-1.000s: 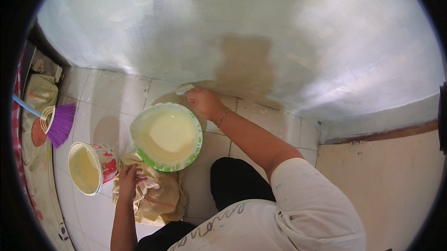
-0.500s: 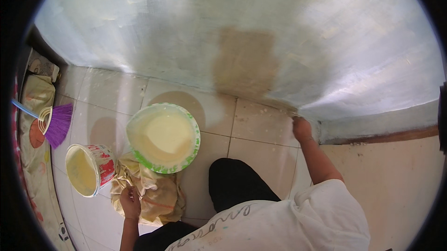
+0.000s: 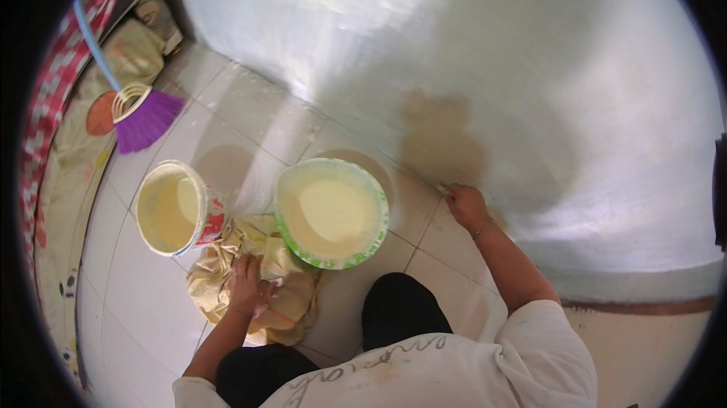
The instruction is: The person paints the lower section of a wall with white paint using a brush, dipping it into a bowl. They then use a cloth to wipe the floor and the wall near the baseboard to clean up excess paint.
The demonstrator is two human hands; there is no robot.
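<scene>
My right hand (image 3: 466, 207) is closed at the foot of the wall. A small pale end sticks out past its fingers; what it belongs to is too small to make out. Crumpled yellowish cloth (image 3: 208, 279) lies on the floor beside my left knee. My left hand (image 3: 244, 283) rests on this cloth, fingers stretched over it and thumb apart. Just beyond the cloth stands a green-and-white basin (image 3: 382, 226) with pale cream liquid (image 3: 333, 207) in it. Left of the basin, a white-and-red bucket (image 3: 203, 211) leans slightly and has cream residue inside.
The pale wall (image 3: 500, 22) rises in front, with a brownish patch (image 3: 439, 135) low on it. A purple broom (image 3: 151, 120) with a blue handle lies at the left, against a patterned fabric-covered edge (image 3: 64, 219). Light tiles (image 3: 136, 287) cover the floor.
My view has swung to the right, so things sit turned in the picture. My right hand has moved left along the wall's foot toward the basin. My left hand has spread onto the cloth.
</scene>
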